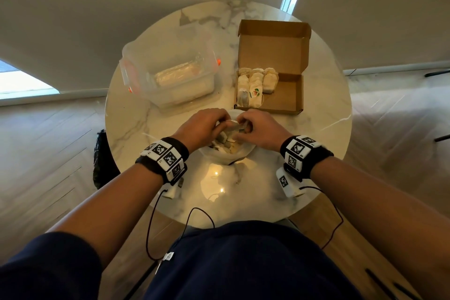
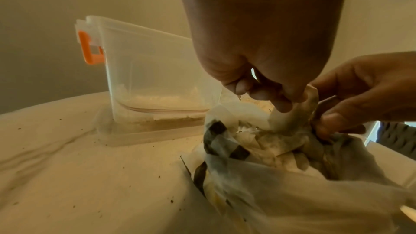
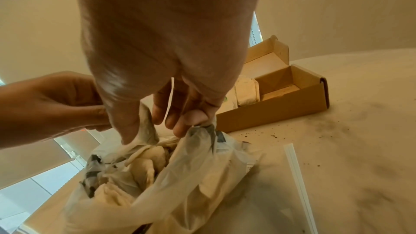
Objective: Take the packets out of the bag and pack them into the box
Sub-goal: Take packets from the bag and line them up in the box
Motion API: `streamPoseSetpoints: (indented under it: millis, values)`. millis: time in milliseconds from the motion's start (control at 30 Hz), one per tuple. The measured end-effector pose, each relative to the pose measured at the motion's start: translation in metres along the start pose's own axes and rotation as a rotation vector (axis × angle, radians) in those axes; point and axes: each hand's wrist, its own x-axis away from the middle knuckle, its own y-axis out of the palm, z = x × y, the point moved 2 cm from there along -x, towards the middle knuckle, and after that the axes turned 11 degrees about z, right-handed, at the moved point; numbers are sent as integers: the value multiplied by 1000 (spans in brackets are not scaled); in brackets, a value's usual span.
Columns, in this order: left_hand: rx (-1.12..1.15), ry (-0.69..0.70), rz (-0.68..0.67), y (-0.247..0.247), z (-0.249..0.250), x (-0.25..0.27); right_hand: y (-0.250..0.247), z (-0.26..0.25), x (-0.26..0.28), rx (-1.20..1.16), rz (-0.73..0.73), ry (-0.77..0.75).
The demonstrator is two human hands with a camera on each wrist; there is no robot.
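Note:
A white plastic bag (image 1: 227,153) with dark print lies open on the table's near middle, with several pale packets inside (image 3: 146,166). Both hands meet over its mouth. My left hand (image 1: 220,125) pinches one packet (image 2: 290,115) at its upper edge. My right hand (image 3: 140,127) holds the same packet (image 3: 149,136) between thumb and forefinger, while its other fingers pinch the bag's rim (image 3: 202,129). The brown cardboard box (image 1: 289,95) stands open at the far right, lid up. Several packets (image 1: 255,83) fill its left half; its right half is bare.
A clear plastic container (image 1: 170,73) with orange latches stands at the far left on the round marble table (image 1: 136,117). Dark crumbs (image 3: 326,127) dot the tabletop near the box. A black bag (image 1: 102,161) sits on the floor left of the table.

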Motion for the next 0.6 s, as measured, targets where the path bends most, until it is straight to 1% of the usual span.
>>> streamPoseSetpoints:
  millis: [100, 200, 267, 333, 500, 600]
  values:
    - [46, -20, 5, -4, 3, 0, 3, -4, -5, 23, 38, -66]
    - [53, -75, -17, 0, -1, 1, 3, -3, -6, 40, 53, -51]
    - [18, -148, -81, 6, -9, 2, 1, -1, -5, 28, 56, -19]
    - [-61, -180, -166, 13, -16, 4, 0, 2, -3, 1, 55, 5]
    - [-196, -78, -256, 25, -19, 6, 0, 9, 2, -27, 48, 15]
    - [-244, -91, -265, 28, -18, 4, -1, 11, 3, -33, 40, 20]
